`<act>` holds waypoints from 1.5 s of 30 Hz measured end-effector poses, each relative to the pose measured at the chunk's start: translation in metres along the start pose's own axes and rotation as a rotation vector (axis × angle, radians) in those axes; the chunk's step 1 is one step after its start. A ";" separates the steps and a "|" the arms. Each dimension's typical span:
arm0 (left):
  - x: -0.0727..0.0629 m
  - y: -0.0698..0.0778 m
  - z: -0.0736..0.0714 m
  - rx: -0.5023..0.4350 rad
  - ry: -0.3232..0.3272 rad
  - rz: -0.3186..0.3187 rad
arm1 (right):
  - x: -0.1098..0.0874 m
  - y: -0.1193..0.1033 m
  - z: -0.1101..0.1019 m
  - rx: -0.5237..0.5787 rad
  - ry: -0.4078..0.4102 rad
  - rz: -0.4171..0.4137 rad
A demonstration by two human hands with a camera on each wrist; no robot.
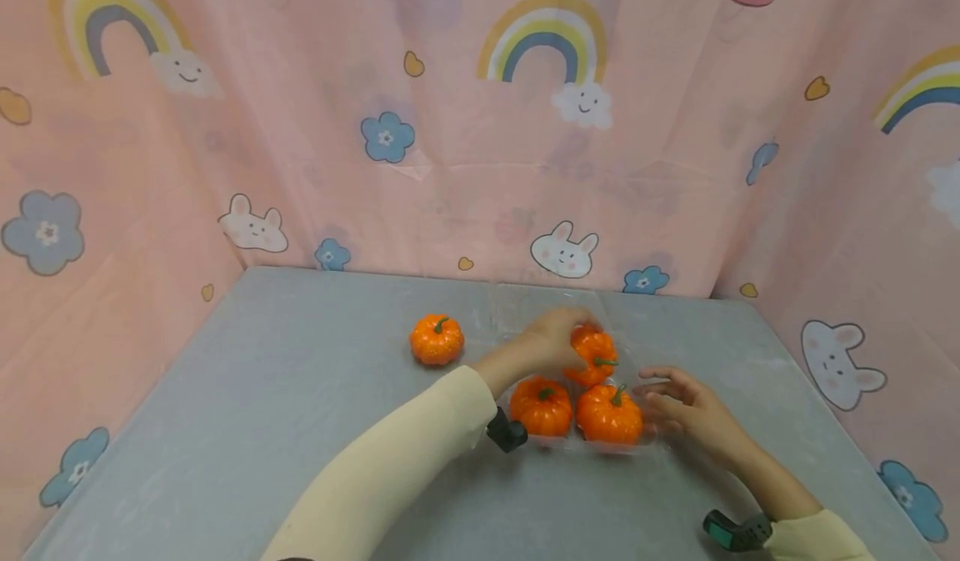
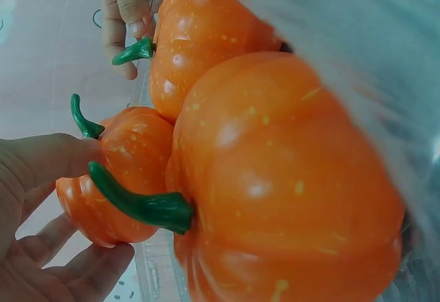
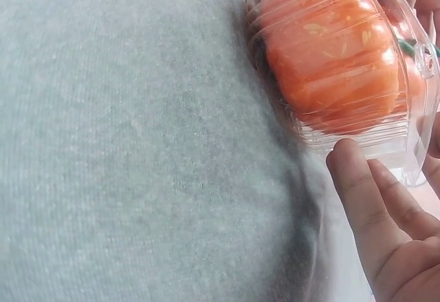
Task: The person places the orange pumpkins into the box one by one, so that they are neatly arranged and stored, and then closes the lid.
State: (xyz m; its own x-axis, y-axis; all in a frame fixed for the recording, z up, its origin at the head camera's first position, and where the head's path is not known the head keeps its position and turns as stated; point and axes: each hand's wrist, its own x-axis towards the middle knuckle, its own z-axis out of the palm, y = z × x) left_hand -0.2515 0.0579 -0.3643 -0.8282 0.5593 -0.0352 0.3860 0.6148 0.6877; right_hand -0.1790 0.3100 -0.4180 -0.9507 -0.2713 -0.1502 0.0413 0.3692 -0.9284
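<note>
Left grip point(image 1: 553, 340) held a pumpkin point(image 1: 594, 353).
Two others point(image 1: 540, 408) sat in the box point(image 1: 615, 447); right grip point(image 1: 693, 411), fingers relaxed, was beside it.

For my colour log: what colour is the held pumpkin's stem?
Green; the stem shows best from the left wrist.

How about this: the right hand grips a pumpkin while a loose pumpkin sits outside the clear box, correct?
Not the right hand: the head view shows the left hand gripping the pumpkin. A loose pumpkin does sit outside the clear box.
</note>
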 end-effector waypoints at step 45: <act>0.007 0.015 0.005 0.324 -0.071 0.070 | 0.001 0.003 0.000 0.038 -0.027 -0.022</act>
State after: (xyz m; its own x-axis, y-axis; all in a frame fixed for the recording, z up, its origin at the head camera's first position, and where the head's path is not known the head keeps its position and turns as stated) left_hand -0.2493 0.0738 -0.3574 -0.7692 0.6367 -0.0540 0.5596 0.7120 0.4241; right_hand -0.1801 0.3109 -0.4210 -0.9430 -0.3028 -0.1378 0.0321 0.3292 -0.9437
